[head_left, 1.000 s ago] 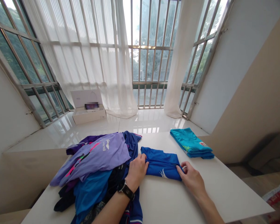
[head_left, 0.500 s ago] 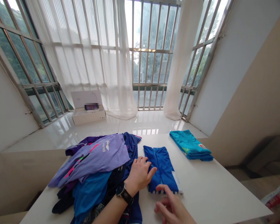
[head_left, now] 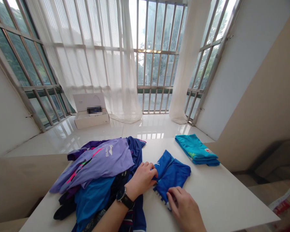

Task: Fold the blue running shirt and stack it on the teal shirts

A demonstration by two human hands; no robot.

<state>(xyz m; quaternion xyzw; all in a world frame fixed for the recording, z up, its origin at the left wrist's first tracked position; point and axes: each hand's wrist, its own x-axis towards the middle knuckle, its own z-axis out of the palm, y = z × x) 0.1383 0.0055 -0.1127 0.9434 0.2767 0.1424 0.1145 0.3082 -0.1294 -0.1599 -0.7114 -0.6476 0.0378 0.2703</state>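
Observation:
A folded blue garment (head_left: 172,174) with a small white logo and a black-and-white striped edge lies turned askew on the white table. My left hand (head_left: 145,175), a black watch on its wrist, has its fingers closed on the garment's left edge. At the near edge, my right hand (head_left: 183,203) pinches the cloth between thumb and fingers; its fingertips are partly hidden. Left of my left hand is a heap of loose clothes with a lilac shirt (head_left: 111,161) on top and a brighter blue piece (head_left: 94,196) below.
A folded turquoise garment (head_left: 197,149) lies at the table's far right. Behind the table, an open white box (head_left: 91,120) stands on the glossy window ledge (head_left: 154,129). A white curtain (head_left: 96,64) hangs before barred windows. The table's right edge drops off toward the floor.
The blue garment has turned clockwise, its far end swinging right. My left hand has closed on its left edge, and my right hand has come onto its near edge.

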